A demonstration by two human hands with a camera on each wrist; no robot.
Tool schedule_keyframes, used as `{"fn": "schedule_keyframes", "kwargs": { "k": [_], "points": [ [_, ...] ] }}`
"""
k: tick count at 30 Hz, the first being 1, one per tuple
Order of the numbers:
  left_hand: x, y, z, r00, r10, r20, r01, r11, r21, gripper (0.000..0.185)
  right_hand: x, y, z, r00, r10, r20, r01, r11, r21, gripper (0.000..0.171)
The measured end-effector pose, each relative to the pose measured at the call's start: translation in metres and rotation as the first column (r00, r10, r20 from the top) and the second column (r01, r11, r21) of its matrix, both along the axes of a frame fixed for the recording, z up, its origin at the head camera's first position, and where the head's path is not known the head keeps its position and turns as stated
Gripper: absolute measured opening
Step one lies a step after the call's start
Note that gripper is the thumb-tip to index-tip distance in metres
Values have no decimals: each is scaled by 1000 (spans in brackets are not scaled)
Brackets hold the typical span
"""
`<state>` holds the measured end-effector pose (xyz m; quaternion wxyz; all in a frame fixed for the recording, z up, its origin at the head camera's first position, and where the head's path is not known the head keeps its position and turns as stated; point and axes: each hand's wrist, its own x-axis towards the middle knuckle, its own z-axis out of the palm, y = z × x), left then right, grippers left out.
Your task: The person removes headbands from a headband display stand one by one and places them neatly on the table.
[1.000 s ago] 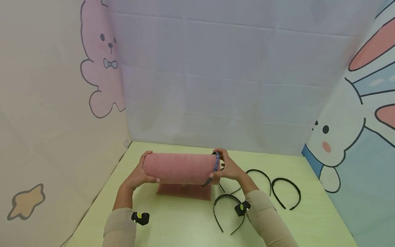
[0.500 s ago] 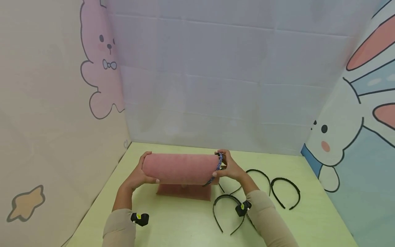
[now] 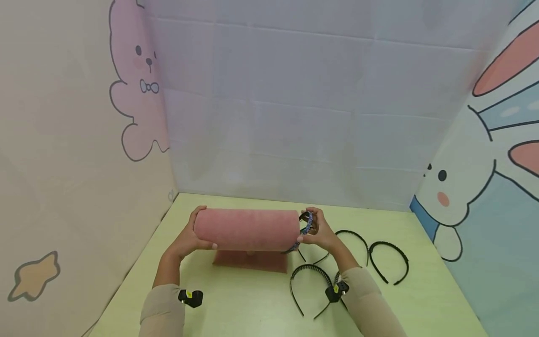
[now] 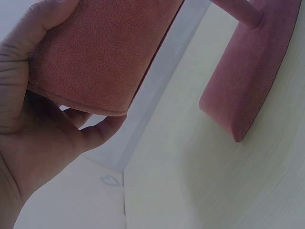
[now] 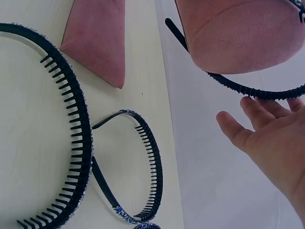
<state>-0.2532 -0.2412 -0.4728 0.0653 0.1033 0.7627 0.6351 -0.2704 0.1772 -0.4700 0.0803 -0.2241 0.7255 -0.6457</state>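
Observation:
A pink velvety roll on a headband stand [image 3: 248, 229] lies level above its flat pink base [image 3: 250, 260]. My left hand [image 3: 185, 238] grips the roll's left end, thumb along the near side; in the left wrist view the fingers [image 4: 102, 131] bend beneath the end rim. At the right end, my right hand [image 3: 322, 234] holds a blue glittery headband [image 3: 309, 226] with comb teeth. Its top stands off the roll's end, while its lower near tip still lies against the roll's underside. In the right wrist view, fingertips touch the headband [image 5: 267, 94] and a gap separates it from the roll.
On the pale green table [image 3: 236, 304], right of the stand, lie several dark headbands: a toothed one [image 3: 309, 267] in front, one behind it [image 3: 355, 234], and another [image 3: 393, 245] farther right. Cloth walls [image 3: 269, 117] enclose the table's back and sides.
My right hand has moved rightward, sliding the blue headband along the roll and partly off its right end. The left hand and the stand stay where they were.

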Motion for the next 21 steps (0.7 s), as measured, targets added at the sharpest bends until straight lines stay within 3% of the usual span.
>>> {"fn": "schedule_keyframes", "kwargs": {
  "k": [14,21],
  "points": [
    [-2,2,1,1000,-1,-2,1,1000,-2,118,13,16,-8,994,-101,29,102,992,-68,89],
    [-2,2,0,1000,5,2,-5,1000,-3,118,23,23,-11,993,-106,48,110,988,-108,88]
  ]
}}
